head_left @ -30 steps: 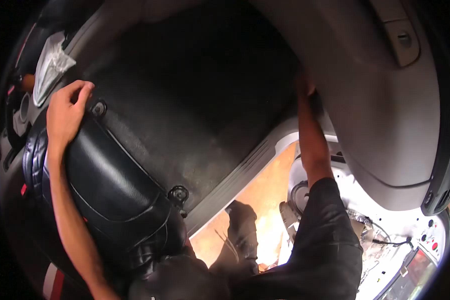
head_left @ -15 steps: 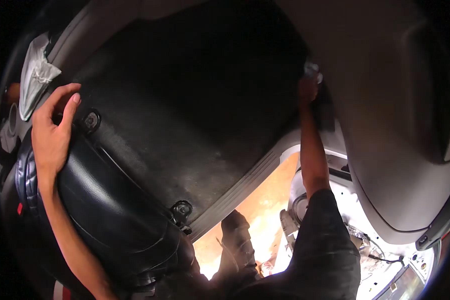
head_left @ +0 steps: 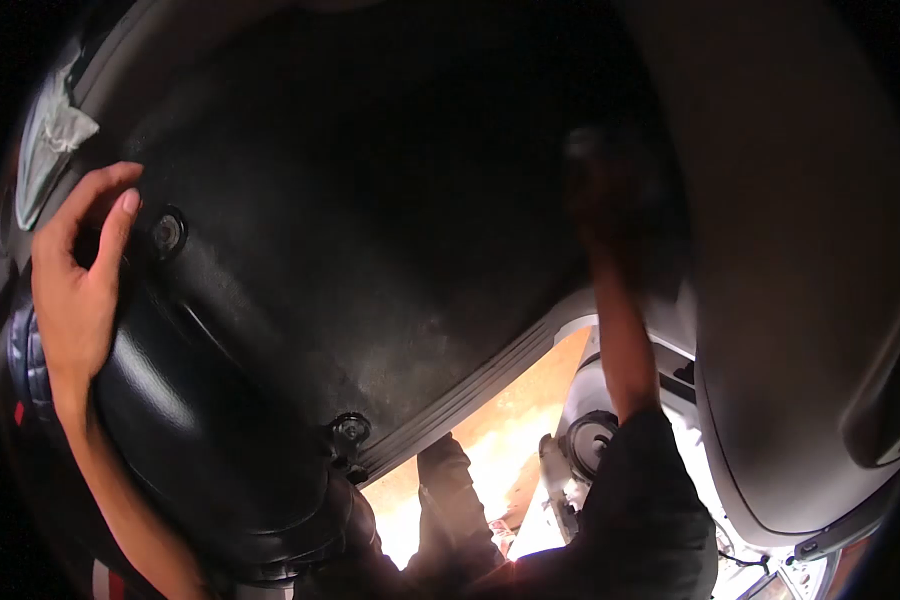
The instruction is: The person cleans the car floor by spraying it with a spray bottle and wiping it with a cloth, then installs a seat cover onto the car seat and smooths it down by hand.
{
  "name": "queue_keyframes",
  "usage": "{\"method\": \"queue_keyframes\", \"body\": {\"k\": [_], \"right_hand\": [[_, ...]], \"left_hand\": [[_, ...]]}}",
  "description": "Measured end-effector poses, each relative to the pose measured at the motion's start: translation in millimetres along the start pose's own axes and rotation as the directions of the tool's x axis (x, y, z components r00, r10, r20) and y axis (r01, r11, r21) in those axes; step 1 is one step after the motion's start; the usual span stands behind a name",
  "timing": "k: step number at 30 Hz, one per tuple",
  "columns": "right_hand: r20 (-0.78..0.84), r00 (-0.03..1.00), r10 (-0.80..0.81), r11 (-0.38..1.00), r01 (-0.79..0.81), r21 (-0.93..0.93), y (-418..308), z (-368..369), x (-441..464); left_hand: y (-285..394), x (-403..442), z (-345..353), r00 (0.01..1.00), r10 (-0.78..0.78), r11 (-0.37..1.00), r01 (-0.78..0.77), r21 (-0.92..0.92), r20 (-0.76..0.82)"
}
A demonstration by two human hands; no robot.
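Observation:
My left hand hovers over or rests at the edge of a black leather seat; contact is hard to make out. Its thumb and fingers are curved apart, holding nothing. On the far right, my right hand reaches low over the dark floor carpet, deep in shadow and smeared. A pale crumpled cloth shows dimly at its fingers, which appear closed around it.
A whitish crumpled bag or cloth lies at the far left. Round black seat mounts stick up from the floor. A grey panel curves along the right. Below are a ribbed door sill and an opened door with a round speaker.
My right hand has shifted left with the pale cloth, from beside the grey panel further over the carpet, into darker shadow. The camera view has turned slightly; my left hand keeps its pose.

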State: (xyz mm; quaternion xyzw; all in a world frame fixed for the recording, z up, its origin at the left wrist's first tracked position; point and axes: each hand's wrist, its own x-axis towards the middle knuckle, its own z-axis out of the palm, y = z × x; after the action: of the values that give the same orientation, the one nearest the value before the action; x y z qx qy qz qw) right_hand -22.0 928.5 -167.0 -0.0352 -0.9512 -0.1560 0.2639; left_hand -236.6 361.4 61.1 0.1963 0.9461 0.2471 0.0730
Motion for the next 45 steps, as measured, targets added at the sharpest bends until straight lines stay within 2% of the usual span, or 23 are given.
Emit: {"method": "queue_keyframes", "body": {"k": [1,3,4,5,6,8,9,12,14,16,19,23,26,28,30,31,32,36,38,40,42,44,45], "right_hand": [[0.087,0.996,0.005,0.953,-0.031,0.303,-35,-28,15],[0.23,0.973,-0.035,0.671,-0.148,0.726,-41,-61,48],[0.227,0.974,0.025,0.204,-0.227,0.952,-15,-23,26],[0.329,0.924,0.196,0.27,-0.374,0.887,21,-5,34],[0.393,0.807,0.44,0.616,-0.59,0.522,48,6,51],[0.328,0.784,0.528,0.833,-0.553,-0.02,80,41,49],[0.275,0.833,0.48,0.875,-0.477,-0.083,74,49,41],[0.13,0.983,0.126,0.977,-0.145,0.156,-9,33,53],[0.224,0.973,0.063,0.907,-0.149,0.393,-36,18,78],[0.42,0.89,0.18,0.714,-0.412,0.566,-14,11,99],[0.514,0.828,0.224,0.492,-0.551,0.674,-5,-37,115],[0.545,0.836,0.059,0.634,-0.453,0.627,-46,-26,161],[0.725,0.666,-0.176,0.809,-0.322,0.491,-94,-1,175],[0.795,0.581,-0.175,0.771,-0.421,0.478,-95,0,170],[0.78,0.625,-0.018,0.555,-0.643,0.528,-57,6,164],[0.753,0.655,0.065,0.406,-0.706,0.58,-35,14,164],[0.7,0.693,0.173,0.374,-0.703,0.604,-22,15,164],[0.404,0.84,0.363,0.664,-0.537,0.521,-43,16,139],[0.364,0.882,0.299,0.765,-0.449,0.462,-84,17,119],[0.439,0.886,0.15,0.759,-0.388,0.523,-134,-1,102],[0.667,0.742,-0.06,0.598,-0.509,0.62,-170,-47,93],[0.872,0.456,-0.181,0.364,-0.792,0.49,-165,-84,97],[0.741,0.671,-0.04,0.238,-0.714,0.659,-138,-55,66]], "left_hand": [[1,-1,-1,1.0,-0.02,1.0,0.02,-0.001,0.013],[-2,0,0,1.0,0.013,1.0,-0.013,-0.024,-0.001],[-5,0,0,1.0,0.023,0.999,-0.023,-0.03,-0.001],[-8,-1,0,1.0,0.03,0.999,-0.03,-0.037,-0.002],[-7,-1,0,0.999,0.048,0.999,-0.048,-0.022,-0.009],[-6,-2,1,1.0,0.03,0.998,-0.03,-0.059,0.007],[-5,0,0,0.999,0.031,0.997,-0.03,-0.073,0.008],[3,0,0,0.999,0.027,0.998,-0.028,-0.055,-0.034],[2,-3,0,0.999,0.027,0.998,-0.029,-0.055,-0.035],[2,-1,-1,0.999,0.036,0.998,-0.037,-0.046,-0.025],[5,-2,2,0.999,-0.015,0.999,0.013,-0.032,-0.049],[18,-2,0,0.997,-0.067,0.998,0.067,0.005,-0.047],[17,-3,0,0.996,-0.062,0.998,0.063,0.001,-0.059],[15,-2,1,0.997,-0.052,0.998,0.051,-0.025,-0.061],[19,-2,-2,0.997,-0.061,0.998,0.059,-0.039,-0.046],[17,-3,-2,0.997,-0.055,0.998,0.054,-0.025,-0.048],[17,-3,-2,0.998,-0.045,0.999,0.045,-0.012,-0.049],[21,-2,-3,0.997,-0.06,0.998,0.06,-0.013,-0.051],[20,-2,-2,0.997,-0.062,0.997,0.06,-0.045,-0.051],[22,-2,-5,0.998,-0.033,0.998,0.03,-0.049,-0.051],[21,-1,-6,0.999,-0.024,0.999,0.023,-0.045,-0.036],[21,-3,-6,0.999,-0.006,0.999,0.004,-0.041,-0.045],[21,-3,-6,0.999,-0.014,0.999,0.011,-0.047,-0.044]]}}
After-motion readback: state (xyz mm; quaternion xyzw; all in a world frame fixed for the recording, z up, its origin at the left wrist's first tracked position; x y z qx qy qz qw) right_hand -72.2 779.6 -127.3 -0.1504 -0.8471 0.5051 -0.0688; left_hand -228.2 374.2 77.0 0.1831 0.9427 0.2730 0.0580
